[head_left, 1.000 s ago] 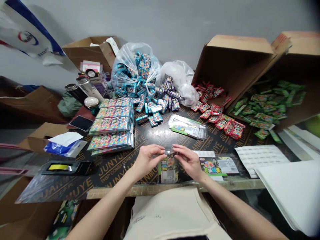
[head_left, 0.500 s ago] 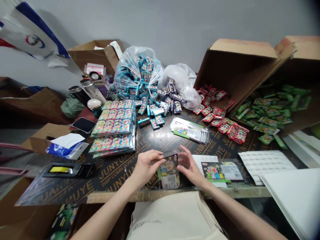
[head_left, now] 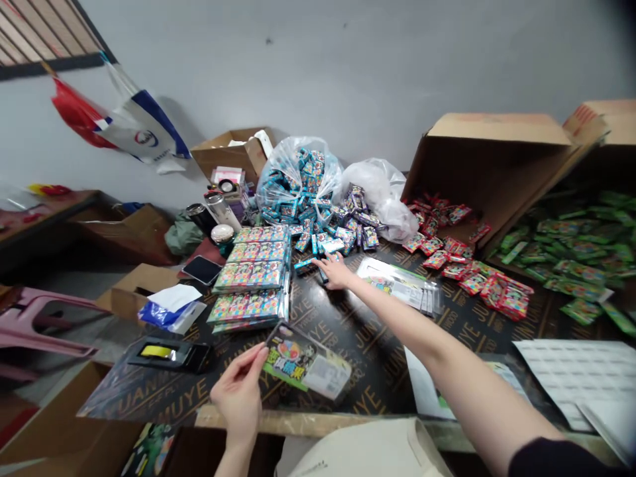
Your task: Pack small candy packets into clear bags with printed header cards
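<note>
My left hand point(head_left: 241, 384) pinches the left corner of a flat printed plastic pouch point(head_left: 308, 363), black and green with a clear part, held tilted above the table's front edge. My right hand point(head_left: 334, 270) is stretched forward to the small blue boxes point(head_left: 304, 265) at the near edge of their heap. Its fingers are spread and seem to touch a box, partly hidden beneath them. Left of that hand stands a stack of filled packs point(head_left: 251, 271) showing rows of colourful little boxes. Flat pouches point(head_left: 397, 285) lie under and beyond my right forearm.
Blue boxes fill a clear bag point(head_left: 298, 179) at the back, with purple boxes point(head_left: 355, 212) beside it. Red packets point(head_left: 501, 295) and green packets point(head_left: 571, 245) spill from cardboard boxes point(head_left: 497, 152) at right. A phone point(head_left: 202, 269) and tape dispenser point(head_left: 169, 354) lie left.
My right hand has left the pouch and reached forward to the blue boxes. My left hand has moved left and turned the pouch sideways. The view has shifted up and left.
</note>
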`<action>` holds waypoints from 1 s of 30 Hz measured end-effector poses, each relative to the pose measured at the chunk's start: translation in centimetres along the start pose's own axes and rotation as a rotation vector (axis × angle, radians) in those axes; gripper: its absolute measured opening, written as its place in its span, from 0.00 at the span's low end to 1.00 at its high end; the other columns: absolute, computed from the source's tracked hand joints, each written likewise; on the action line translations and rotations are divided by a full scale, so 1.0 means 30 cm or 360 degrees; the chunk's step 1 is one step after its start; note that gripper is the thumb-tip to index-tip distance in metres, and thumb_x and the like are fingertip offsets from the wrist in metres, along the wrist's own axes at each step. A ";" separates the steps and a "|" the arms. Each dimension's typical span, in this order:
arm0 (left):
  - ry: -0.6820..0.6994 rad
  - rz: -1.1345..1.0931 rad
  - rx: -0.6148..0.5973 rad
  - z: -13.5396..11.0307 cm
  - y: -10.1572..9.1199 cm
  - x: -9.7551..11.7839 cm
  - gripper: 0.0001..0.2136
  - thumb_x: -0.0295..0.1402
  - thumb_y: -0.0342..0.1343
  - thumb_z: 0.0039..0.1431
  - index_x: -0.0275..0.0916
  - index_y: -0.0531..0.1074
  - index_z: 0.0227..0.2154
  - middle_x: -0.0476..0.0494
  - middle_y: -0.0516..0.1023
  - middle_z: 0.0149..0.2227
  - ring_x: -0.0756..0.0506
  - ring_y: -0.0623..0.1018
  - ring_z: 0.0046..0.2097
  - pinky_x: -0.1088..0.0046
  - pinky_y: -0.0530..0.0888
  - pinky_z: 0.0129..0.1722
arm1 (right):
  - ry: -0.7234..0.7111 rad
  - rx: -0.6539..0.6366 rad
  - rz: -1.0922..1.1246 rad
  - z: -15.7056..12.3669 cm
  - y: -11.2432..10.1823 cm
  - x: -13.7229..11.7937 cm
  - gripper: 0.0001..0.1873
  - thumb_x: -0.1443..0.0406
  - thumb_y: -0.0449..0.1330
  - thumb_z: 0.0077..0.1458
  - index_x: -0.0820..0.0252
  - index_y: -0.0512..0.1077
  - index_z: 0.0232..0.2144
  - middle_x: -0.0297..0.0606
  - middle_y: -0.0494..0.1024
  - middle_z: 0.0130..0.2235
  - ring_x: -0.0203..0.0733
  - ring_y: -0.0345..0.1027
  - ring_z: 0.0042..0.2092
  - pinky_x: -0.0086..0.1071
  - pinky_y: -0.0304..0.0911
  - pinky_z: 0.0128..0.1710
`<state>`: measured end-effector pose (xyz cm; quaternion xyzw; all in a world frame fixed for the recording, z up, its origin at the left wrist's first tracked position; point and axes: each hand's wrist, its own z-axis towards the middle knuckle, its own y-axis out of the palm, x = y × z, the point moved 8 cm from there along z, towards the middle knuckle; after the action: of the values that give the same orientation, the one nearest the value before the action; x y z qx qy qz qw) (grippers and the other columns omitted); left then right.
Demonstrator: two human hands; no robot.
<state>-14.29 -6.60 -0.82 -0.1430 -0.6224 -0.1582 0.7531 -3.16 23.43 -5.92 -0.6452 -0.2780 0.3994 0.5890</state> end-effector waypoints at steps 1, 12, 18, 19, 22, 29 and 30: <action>0.0078 -0.0038 0.0111 -0.001 -0.024 0.032 0.10 0.30 0.64 0.39 0.36 0.76 0.29 0.47 0.79 0.31 0.48 0.76 0.32 0.69 0.73 0.41 | -0.0023 -0.0044 -0.0053 0.027 0.011 -0.004 0.47 0.68 0.61 0.38 0.57 0.45 0.60 0.49 0.63 0.53 0.58 0.39 0.60 0.54 0.31 0.54; 0.0149 0.0641 -0.0447 -0.040 0.087 -0.080 0.13 0.39 0.62 0.42 0.39 0.75 0.32 0.40 0.74 0.44 0.40 0.72 0.47 0.59 0.65 0.52 | -0.0323 0.0438 0.1036 -0.272 -0.177 -0.134 0.52 0.62 0.64 0.37 0.54 0.40 0.60 0.42 0.58 0.55 0.45 0.58 0.51 0.39 0.52 0.51; -0.0630 -0.0184 -0.1062 -0.137 0.438 -0.078 0.14 0.37 0.62 0.43 0.35 0.71 0.32 0.46 0.76 0.29 0.49 0.75 0.30 0.74 0.72 0.32 | -0.0082 0.0599 0.0909 -0.474 -0.235 -0.230 0.47 0.56 0.65 0.38 0.59 0.51 0.58 0.45 0.64 0.49 0.47 0.59 0.48 0.40 0.55 0.49; -0.0673 -0.0244 -0.1027 -0.130 0.458 -0.078 0.14 0.36 0.62 0.42 0.34 0.70 0.32 0.48 0.75 0.27 0.51 0.74 0.28 0.76 0.71 0.30 | -0.0021 0.0570 0.0861 -0.504 -0.225 -0.223 0.44 0.54 0.65 0.37 0.59 0.57 0.56 0.45 0.65 0.46 0.48 0.60 0.46 0.40 0.57 0.47; -0.0800 -0.0300 -0.1114 -0.128 0.497 -0.091 0.19 0.35 0.64 0.40 0.34 0.69 0.36 0.51 0.74 0.22 0.53 0.72 0.24 0.81 0.67 0.23 | 0.0040 0.0462 0.0806 -0.594 -0.202 -0.201 0.32 0.49 0.64 0.37 0.58 0.69 0.44 0.44 0.67 0.41 0.47 0.62 0.44 0.41 0.57 0.44; -0.0831 -0.0127 -0.1739 -0.247 0.547 -0.096 0.31 0.37 0.62 0.42 0.35 0.59 0.51 0.48 0.75 0.24 0.48 0.75 0.27 0.74 0.70 0.27 | -0.0327 0.0226 0.0899 -0.689 -0.205 -0.254 0.47 0.54 0.64 0.37 0.53 0.49 0.58 0.43 0.63 0.54 0.50 0.54 0.55 0.44 0.43 0.55; -0.0672 -0.0042 -0.1843 -0.251 0.539 -0.087 0.33 0.38 0.61 0.43 0.37 0.57 0.53 0.45 0.76 0.29 0.46 0.76 0.32 0.70 0.71 0.33 | -0.0320 0.0232 0.0894 -0.694 -0.196 -0.242 0.46 0.55 0.64 0.37 0.53 0.50 0.58 0.41 0.65 0.52 0.49 0.57 0.53 0.44 0.43 0.55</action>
<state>-1.30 5.15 -5.08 -0.5492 -0.5729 -0.4480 0.4117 11.22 7.09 0.95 -0.6100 -0.1165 0.6273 0.4698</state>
